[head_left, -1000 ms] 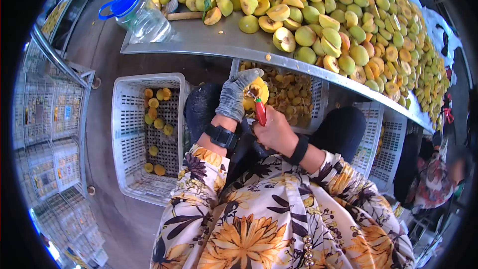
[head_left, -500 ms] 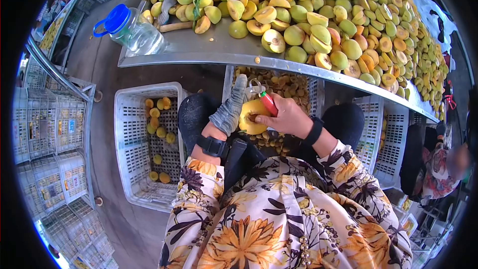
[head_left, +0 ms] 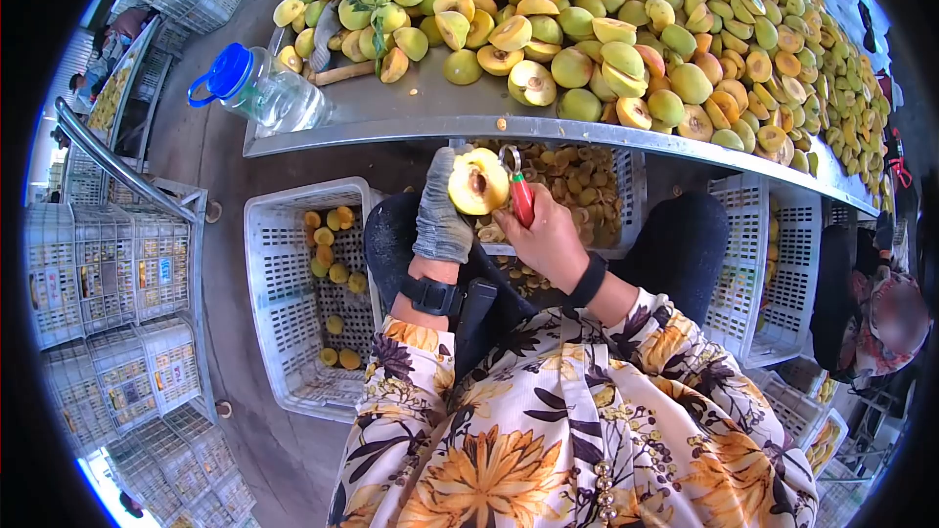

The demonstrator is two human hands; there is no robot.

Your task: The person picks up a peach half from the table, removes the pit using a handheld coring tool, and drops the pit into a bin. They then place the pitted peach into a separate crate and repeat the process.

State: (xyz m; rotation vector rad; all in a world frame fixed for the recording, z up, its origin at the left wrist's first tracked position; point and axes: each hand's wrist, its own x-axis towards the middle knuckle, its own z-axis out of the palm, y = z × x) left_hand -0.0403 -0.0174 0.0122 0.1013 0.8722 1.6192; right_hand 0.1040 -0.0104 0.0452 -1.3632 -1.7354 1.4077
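Observation:
A grey glove covers my left hand, which holds a halved yellow fruit with its cut face and brown centre turned up. My bare right hand is closed around the red handle of a pitting tool. The tool's metal ring stands just right of the fruit, near its edge. Beneath both hands is a crate with many fruit pieces in it. Beyond them, a large heap of halved fruit lies on the metal table.
A water bottle with a blue cap stands at the table's left corner, near a wooden handle. On the left is a white crate holding several fruits; another crate is on the right. A person sits at far right.
My left hand has turned and raised the fruit, showing its cut face. My right hand and the tool have drawn away from its centre to its right side. The view has shifted slightly.

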